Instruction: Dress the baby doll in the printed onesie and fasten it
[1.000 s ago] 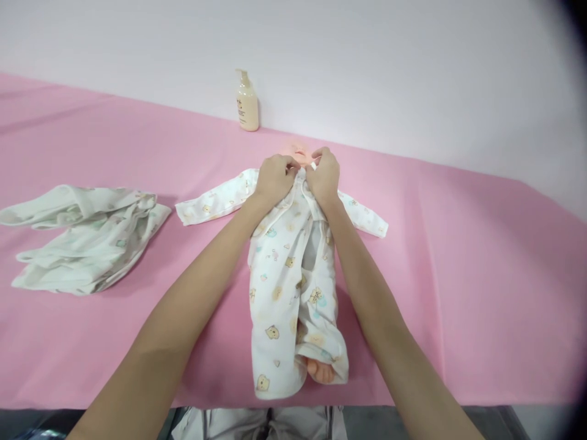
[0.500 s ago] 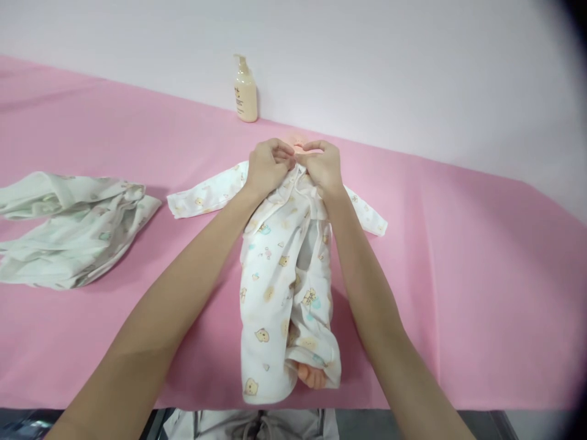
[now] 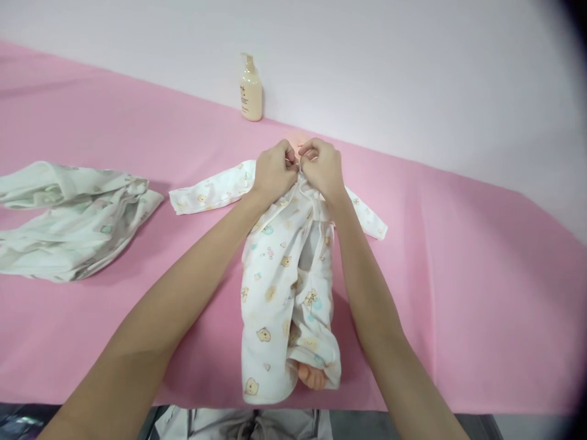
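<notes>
A baby doll (image 3: 312, 375) lies on its back on a pink-covered table, dressed in a white romper (image 3: 270, 293) printed with small bears. Its head is mostly hidden behind my hands, and one foot pokes out of a leg opening. At the neck, my left hand (image 3: 276, 170) pinches the left side of the romper's collar. My right hand (image 3: 323, 168) pinches the collar's other side, close against the left fingertips. The exact fastening between the fingers is hidden. Below the hands the romper's front gapes, with a grey patch showing inside. Both sleeves lie spread outward.
A crumpled white printed baby garment (image 3: 77, 223) lies on the left. A cream pump bottle (image 3: 251, 91) stands at the back against the white wall (image 3: 413, 73). The pink table cover (image 3: 481, 293) reaches the front edge near my body.
Both hands stay at the collar; their fingers have curled in more tightly. The view has shifted slightly, and the doll lies in the same place.
</notes>
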Action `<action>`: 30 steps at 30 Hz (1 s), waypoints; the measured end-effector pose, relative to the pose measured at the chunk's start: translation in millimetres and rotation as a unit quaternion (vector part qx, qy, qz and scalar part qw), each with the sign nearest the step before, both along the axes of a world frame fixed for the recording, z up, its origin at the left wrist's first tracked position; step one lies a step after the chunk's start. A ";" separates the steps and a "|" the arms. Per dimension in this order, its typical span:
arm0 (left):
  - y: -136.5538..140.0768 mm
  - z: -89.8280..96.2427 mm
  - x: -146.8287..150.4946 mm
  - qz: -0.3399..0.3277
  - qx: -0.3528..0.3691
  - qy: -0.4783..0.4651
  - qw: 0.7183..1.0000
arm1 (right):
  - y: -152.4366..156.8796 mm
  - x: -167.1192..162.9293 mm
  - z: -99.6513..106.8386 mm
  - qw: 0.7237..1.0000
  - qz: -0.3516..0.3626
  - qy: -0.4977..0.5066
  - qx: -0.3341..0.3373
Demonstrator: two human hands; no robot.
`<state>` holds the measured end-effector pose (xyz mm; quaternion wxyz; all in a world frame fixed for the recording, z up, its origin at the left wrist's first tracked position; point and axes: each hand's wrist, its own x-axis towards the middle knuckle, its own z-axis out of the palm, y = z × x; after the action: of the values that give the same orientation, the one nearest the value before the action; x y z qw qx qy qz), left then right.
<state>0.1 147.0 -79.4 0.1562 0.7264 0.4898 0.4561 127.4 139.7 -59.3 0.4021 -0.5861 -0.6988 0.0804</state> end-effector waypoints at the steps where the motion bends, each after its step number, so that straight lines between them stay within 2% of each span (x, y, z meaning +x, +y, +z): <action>1: -0.1 0.1 -0.1 0.004 -0.002 0.006 1.000 | -0.5 -0.4 0.3 1.000 0.004 -0.008 0.001; 10: 0.4 -1.7 -0.6 0.017 -0.011 -0.004 1.000 | -1.5 8.3 -0.8 0.998 0.067 0.001 -0.015; 17: -0.5 -0.1 0.1 0.007 -0.013 -0.031 0.999 | -6.8 -5.3 -1.4 0.997 0.018 -0.078 0.003; 21: 3.0 -2.3 -0.5 0.000 -0.011 -0.036 0.999 | -12.3 -11.5 -0.9 0.993 -0.010 -0.116 -0.015; 30: 14.2 -8.4 -1.4 -0.006 -0.002 -0.074 0.997 | 1.0 -5.4 -11.5 1.000 0.012 -0.025 -0.008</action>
<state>-1.3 161.3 -87.8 0.1957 0.6932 0.4736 0.5068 122.1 140.6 -70.8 0.3786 -0.5827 -0.7151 0.0760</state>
